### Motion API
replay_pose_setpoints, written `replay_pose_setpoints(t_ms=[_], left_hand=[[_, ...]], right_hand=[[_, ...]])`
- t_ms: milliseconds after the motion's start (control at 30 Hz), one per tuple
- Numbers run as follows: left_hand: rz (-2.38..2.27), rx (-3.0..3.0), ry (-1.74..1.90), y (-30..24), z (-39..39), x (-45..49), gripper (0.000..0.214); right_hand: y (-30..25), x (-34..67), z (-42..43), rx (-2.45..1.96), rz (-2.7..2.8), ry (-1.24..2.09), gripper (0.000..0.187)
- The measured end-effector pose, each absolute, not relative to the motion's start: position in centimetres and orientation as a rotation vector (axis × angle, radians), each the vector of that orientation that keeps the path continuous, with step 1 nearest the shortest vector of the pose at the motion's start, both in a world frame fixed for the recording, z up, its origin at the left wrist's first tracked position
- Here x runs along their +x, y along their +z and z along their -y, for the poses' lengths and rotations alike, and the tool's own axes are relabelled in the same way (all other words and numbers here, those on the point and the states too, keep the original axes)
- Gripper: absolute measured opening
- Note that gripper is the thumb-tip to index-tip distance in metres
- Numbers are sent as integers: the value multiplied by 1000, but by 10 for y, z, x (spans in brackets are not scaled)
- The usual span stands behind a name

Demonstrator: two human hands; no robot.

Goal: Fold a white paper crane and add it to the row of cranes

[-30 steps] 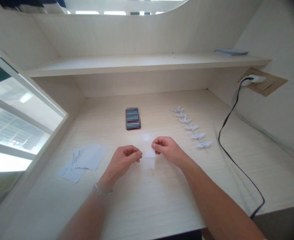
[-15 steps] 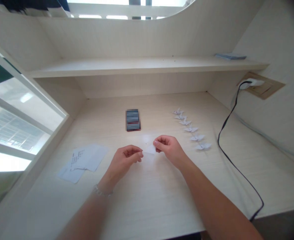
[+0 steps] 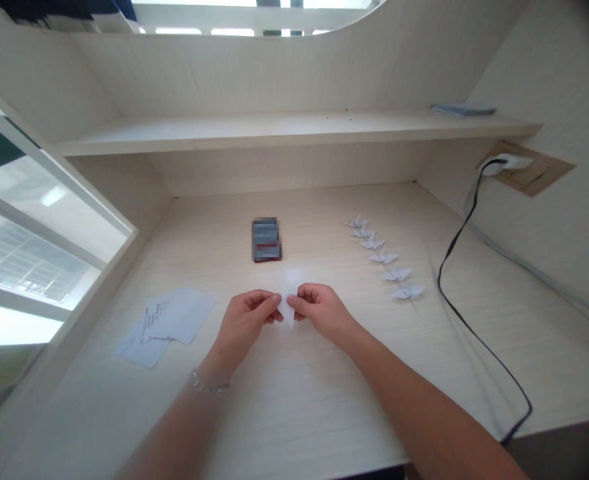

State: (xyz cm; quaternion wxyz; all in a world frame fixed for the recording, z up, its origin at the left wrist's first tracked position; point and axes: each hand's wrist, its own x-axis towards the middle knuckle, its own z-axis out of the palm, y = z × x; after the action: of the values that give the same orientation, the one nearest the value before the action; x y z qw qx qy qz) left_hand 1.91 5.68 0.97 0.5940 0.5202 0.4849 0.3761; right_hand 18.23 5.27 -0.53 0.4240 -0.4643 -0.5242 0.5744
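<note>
A small pale sheet of paper (image 3: 289, 299) is folded up between my two hands at the middle of the desk. My left hand (image 3: 247, 321) pinches its left side with thumb and fingers closed. My right hand (image 3: 320, 311) pinches the right side, its fingertips almost touching those of the left. The paper stands slightly off the desk top (image 3: 324, 373). A row of several small white paper cranes (image 3: 384, 257) lies to the right of my hands.
A blurred dark card (image 3: 266, 239) lies behind my hands. Loose white paper sheets (image 3: 167, 323) lie at the left. A black cable (image 3: 467, 267) runs from a wall socket (image 3: 511, 162) across the right side. A shelf (image 3: 284, 127) overhangs the back.
My hands have come together, bringing the two sides of the paper toward each other. The right hand moved left and slightly nearer to me; the paper now looks narrower.
</note>
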Motion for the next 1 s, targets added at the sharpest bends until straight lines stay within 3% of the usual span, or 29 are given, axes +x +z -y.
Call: replay_pose_setpoints(t_ms=[533,800,1000], left_hand=[[-1083,1382,794,16,-56,19,22],[-1019,1420,947,11,-54,19,12],[-1012,1467,977,10,-56,19,10]], right_hand=[[-3,182,-50,-1130,1323,1278,17],[16,181,-38,-1126,1591,820,9],[21,181,-35,-1015,1634,743,10]])
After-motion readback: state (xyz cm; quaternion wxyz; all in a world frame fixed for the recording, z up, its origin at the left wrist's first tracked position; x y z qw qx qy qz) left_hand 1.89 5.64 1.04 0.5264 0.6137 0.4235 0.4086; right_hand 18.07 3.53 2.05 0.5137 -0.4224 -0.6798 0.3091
